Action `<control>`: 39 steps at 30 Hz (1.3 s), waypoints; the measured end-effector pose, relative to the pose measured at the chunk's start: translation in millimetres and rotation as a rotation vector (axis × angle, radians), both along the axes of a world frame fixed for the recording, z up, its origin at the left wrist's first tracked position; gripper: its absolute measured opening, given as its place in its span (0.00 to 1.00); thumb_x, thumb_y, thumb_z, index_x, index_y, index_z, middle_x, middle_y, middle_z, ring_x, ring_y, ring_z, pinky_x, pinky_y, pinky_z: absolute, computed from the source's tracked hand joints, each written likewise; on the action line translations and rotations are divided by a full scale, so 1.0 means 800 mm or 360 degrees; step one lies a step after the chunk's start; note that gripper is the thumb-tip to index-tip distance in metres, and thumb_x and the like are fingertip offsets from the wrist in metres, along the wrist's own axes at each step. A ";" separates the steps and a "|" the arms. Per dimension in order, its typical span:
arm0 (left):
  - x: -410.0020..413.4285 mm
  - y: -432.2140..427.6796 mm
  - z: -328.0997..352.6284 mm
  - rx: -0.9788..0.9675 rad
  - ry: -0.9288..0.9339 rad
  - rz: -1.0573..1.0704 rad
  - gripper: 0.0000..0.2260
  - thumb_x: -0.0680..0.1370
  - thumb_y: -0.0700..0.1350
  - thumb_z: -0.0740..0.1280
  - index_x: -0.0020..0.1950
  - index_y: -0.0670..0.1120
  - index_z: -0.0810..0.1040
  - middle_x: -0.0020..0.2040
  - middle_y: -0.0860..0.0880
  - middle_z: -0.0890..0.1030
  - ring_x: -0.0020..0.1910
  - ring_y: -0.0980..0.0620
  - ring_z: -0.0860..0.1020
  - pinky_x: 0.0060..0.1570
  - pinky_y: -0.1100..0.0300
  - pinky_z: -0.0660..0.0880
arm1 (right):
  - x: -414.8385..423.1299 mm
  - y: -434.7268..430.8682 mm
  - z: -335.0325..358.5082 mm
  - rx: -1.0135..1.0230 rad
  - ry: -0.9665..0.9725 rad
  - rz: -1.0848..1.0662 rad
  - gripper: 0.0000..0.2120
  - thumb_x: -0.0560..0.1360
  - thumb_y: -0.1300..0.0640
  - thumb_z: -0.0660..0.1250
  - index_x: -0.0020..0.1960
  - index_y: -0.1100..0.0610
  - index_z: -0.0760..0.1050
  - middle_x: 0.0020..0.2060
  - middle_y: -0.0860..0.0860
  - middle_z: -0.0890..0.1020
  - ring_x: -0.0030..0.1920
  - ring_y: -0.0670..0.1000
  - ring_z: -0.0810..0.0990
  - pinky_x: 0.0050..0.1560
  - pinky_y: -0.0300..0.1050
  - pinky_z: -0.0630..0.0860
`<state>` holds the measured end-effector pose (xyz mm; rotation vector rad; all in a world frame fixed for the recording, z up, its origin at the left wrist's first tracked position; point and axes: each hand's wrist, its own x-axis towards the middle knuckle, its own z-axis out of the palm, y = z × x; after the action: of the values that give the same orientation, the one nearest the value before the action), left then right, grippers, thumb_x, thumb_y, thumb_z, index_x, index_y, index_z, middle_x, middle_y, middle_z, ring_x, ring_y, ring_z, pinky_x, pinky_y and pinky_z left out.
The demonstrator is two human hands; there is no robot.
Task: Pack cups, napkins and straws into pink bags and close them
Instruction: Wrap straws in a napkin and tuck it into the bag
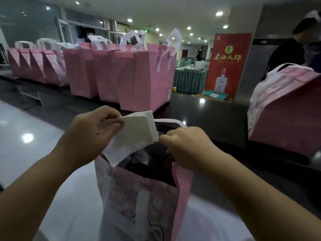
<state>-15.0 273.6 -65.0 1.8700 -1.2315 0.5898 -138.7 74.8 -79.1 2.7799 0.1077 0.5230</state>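
closest in, the left hand [90, 134] pinched a folded white napkin stack [133, 138], its lower end dipped into the mouth of a patterned pink bag [144, 197]. the right hand [187, 148] gripped that bag's far rim. inside looked dark; contents unclear. beyond, a row of pink bags [144, 80] with white handles [132, 40] stood open on a dark counter [208, 108]. to the right, a red poster [227, 65] read 茶油大師 in yellow.

Napkins [133, 136] stick from the near bag [144, 193]; more bags [144, 77] stand behind.
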 end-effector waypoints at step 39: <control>0.177 -0.011 -0.068 0.1050 0.0059 -0.0631 0.16 0.77 0.54 0.58 0.66 0.62 0.67 0.65 0.63 0.67 0.63 0.62 0.61 0.61 0.61 0.62 | 0.084 0.055 -0.023 0.0078 0.0179 -0.0762 0.10 0.77 0.49 0.61 0.56 0.51 0.74 0.50 0.47 0.77 0.50 0.53 0.78 0.38 0.44 0.71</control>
<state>126.8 265.1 -119.3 2.0392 -1.8633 -0.0888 -71.4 118.6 -97.7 2.7414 -0.5383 0.2483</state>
